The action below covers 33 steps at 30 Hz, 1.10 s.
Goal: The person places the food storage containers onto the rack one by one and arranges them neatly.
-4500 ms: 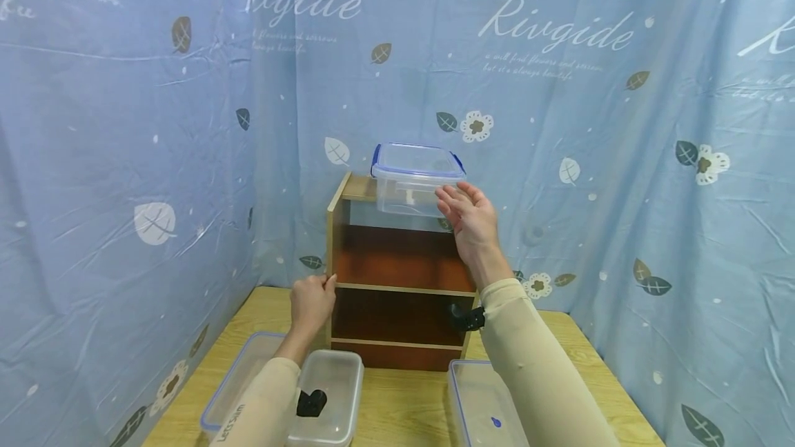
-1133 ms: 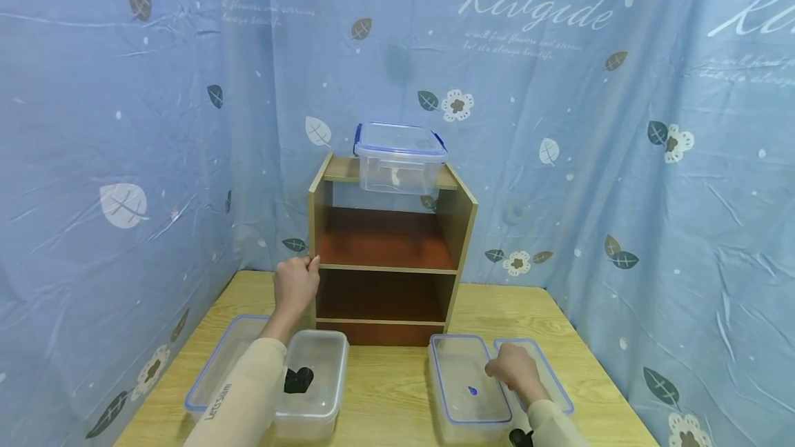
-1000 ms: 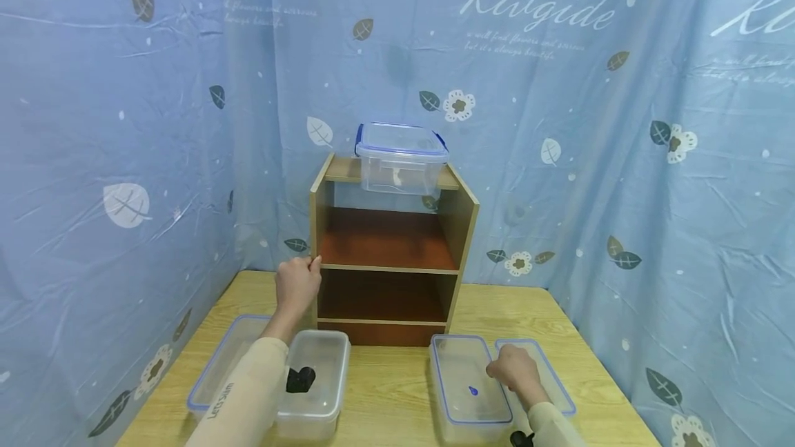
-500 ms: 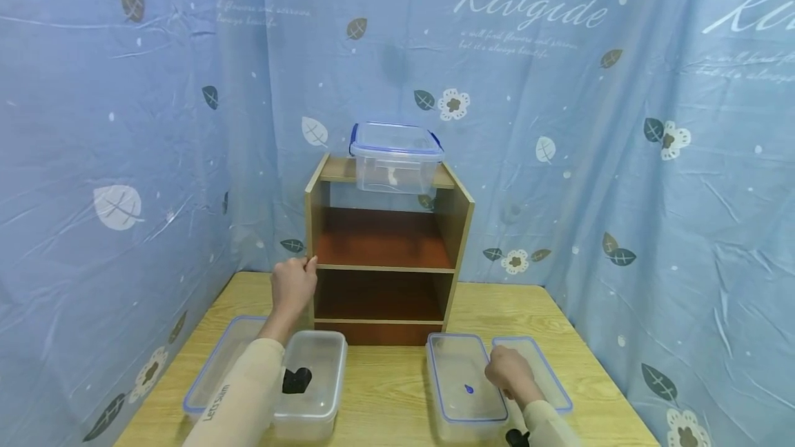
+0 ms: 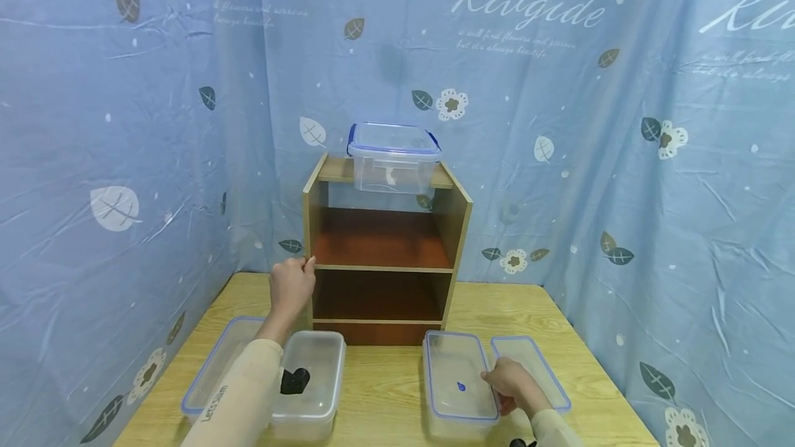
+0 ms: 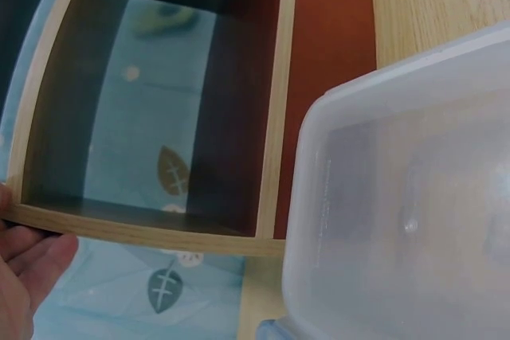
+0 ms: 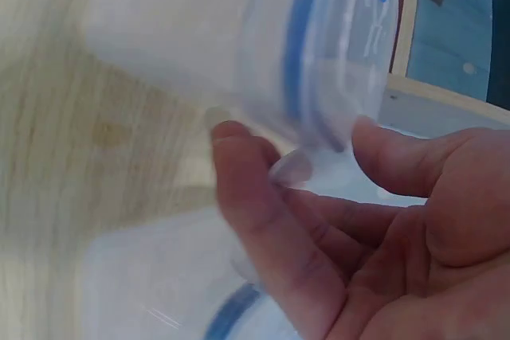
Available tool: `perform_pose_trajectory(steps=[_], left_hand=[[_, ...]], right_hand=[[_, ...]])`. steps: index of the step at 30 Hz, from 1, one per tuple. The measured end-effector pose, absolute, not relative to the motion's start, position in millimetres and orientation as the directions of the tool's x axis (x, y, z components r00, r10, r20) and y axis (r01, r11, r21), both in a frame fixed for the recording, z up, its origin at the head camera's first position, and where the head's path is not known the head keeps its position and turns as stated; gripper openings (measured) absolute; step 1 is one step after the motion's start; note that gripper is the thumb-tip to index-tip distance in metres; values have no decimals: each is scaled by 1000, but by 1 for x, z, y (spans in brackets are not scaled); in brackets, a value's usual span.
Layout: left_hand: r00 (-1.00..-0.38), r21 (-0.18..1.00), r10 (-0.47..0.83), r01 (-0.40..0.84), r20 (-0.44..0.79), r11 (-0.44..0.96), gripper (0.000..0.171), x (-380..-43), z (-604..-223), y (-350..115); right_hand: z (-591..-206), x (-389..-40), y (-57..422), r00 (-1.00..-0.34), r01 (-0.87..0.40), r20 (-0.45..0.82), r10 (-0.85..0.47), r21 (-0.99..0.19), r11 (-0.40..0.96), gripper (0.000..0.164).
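1. Presently, the right hand (image 5: 512, 381) is at the right edge of the blue-rimmed box (image 5: 456, 364), with the thumb on the lid side and the other fingers bent below the rim; the fingers are grasping this edge.
2. This box is on the right part of the wooden counter (image 5: 385, 392), in front of the shelf unit (image 5: 381, 236); whether its bottom is fully resting, I cannot tell.
3. The left hand (image 5: 292, 288) holds the left side panel of the shelf unit, its fingers bent around the front edge, near the middle board.
4. On the top board of the shelf unit stands a clear box with blue clips (image 5: 394, 174).
5. Below the left forearm are a cloudy container (image 5: 319, 364) and, farther left, a larger blue-rimmed container (image 5: 220, 364).
6. Just beside the right hand, on its right, lies another blue-rimmed container (image 5: 531, 354).
7. Behind everything hangs a blue curtain (image 5: 559, 88) with leaves and flowers.
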<state>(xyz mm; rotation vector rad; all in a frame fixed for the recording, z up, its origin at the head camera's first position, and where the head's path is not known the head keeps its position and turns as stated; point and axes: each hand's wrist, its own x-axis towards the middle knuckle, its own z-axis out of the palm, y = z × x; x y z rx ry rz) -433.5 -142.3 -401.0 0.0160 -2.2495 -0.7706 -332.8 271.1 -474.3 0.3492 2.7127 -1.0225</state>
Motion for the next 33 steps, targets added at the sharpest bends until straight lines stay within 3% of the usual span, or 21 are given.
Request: perform_pose_trajectory(steps=[7, 17, 26, 33], left_hand=[[-713, 527, -233, 221, 662, 821, 40, -436, -402, -144], [-715, 525, -234, 215, 659, 823, 39, -435, -403, -144], [-734, 527, -225, 207, 641, 824, 42, -434, -400, -144], [-741, 523, -220, 202, 634, 828, 45, -434, -400, -144]], right_hand=[[-481, -331, 269, -956, 284, -260, 134, -714, 640, 22], [-492, -332, 270, -939, 341, -318, 132, -804, 487, 28], [-503, -336, 275, -951, 291, -309, 23, -865, 408, 26], [-506, -337, 276, -959, 255, -276, -63, -939, 232, 22]])
